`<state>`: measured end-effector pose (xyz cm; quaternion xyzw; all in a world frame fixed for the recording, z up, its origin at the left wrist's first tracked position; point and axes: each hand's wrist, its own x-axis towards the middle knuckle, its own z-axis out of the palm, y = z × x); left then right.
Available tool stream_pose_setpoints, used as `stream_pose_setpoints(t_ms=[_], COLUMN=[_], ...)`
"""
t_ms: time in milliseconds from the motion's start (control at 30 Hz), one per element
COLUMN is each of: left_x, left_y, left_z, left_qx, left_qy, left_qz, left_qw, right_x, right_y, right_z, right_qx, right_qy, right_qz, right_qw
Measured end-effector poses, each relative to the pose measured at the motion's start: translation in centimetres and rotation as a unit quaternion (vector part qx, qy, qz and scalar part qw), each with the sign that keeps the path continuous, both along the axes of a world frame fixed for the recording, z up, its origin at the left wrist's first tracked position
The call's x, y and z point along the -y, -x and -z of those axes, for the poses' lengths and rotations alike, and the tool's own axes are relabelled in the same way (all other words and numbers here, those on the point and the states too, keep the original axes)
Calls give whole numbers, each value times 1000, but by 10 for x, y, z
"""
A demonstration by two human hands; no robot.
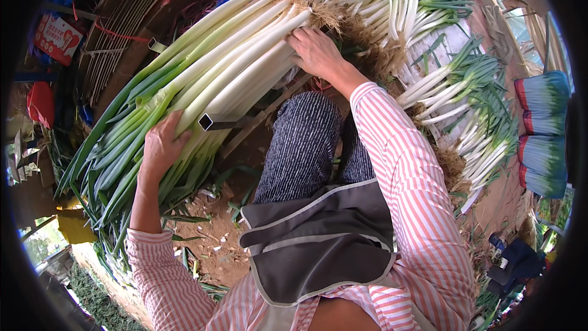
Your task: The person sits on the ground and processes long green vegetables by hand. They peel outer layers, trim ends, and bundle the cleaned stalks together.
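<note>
A thick bundle of long leeks (225,69) lies slantwise before me, white root ends at the upper right and green leaves at the lower left. My left hand (163,145) grips the stalks where white turns to green, thumb toward the near side. Near the roots, my right hand (317,53) curls its fingers over the end of a white stalk. Shaggy roots (321,7) spread just beyond it. Two square metal tubes stand on either side of the bundle, a near one (206,122) and a far one (157,46).
Smaller leeks lie in piles at the upper right (390,0) and right (487,147). Blue-green packs (542,133) stand at the right edge. Thin rods (110,32) and a red printed card (57,39) are at upper left. Leaf scraps litter the dirt floor (216,234).
</note>
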<state>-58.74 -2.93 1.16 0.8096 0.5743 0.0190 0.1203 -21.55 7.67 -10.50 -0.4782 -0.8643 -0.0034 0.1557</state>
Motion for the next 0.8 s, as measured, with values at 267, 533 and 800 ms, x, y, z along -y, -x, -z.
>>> stream_pose_setpoints(t_ms=[267,533,800], left_x=[-2,3,-10], left_y=[4,0,1], left_z=[5,0,-10], left_qx=[-5,-41,-84], left_qy=[-13,-26,-85], left_qz=[11,4,-21], left_qw=[1000,999,993], right_x=[-18,-21,-13], right_y=[9,2,-8], right_z=[-9,-11,4], right_qx=[96,120,73], right_qy=[63,73,70], right_qz=[25,6,6], right_qw=[993,990,995])
